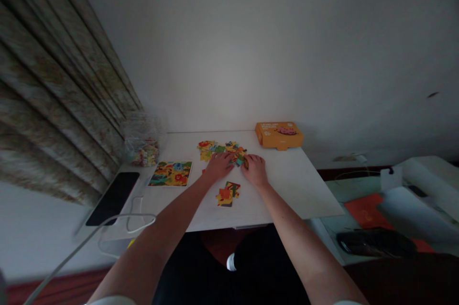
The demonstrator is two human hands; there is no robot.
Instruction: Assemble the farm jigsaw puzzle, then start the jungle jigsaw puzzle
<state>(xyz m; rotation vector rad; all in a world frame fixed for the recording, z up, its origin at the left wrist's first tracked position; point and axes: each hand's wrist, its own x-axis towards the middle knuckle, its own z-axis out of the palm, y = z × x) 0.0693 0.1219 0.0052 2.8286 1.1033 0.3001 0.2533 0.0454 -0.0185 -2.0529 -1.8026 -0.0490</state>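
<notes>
Colourful jigsaw pieces [207, 151] lie in a loose pile toward the back of the white table. My left hand [219, 165] rests over the front of this pile, its fingers spread forward onto the pieces. At the pile's right edge is my right hand [255, 168], with fingers apart; its thumb side touches some pieces. Nearer to me, between my forearms, sits a small cluster of puzzle pieces [226, 195], some overlapping or joined; I cannot tell which. A picture card with cartoon animals [171, 174] lies flat left of my left hand.
An orange puzzle box [281, 136] stands at the table's back right. A clear plastic bag of pieces [144, 152] is at the back left, near the curtain [64, 70]. A black phone-like slab [113, 199] and a white cable [143, 219] lie at the left edge of the white table [301, 190].
</notes>
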